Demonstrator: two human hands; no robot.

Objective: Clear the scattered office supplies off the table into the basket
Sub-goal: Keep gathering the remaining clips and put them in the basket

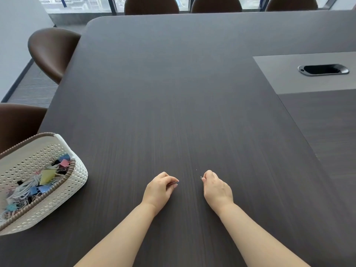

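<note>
Left hand [159, 189] pinched on a thin clip [174, 183], right hand [216, 189] on a tiny clip [201, 177].

A dark wood-grain conference table [173, 93] carries a grey inset panel [285, 78] with a black cable port [323, 69] near its right edge. Brown chairs [52, 53] line its left and far edges. Daylit windows [81, 3] run behind, with a white wall [15, 39] and grey floor [34, 87] to the left.

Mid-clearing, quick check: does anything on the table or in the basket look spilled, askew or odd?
Nothing stands out. The basket sits upright, nothing spilled beside it. The left hand and right hand each pinch a small item. One tiny pale speck lies on the table, too small to identify.
</note>
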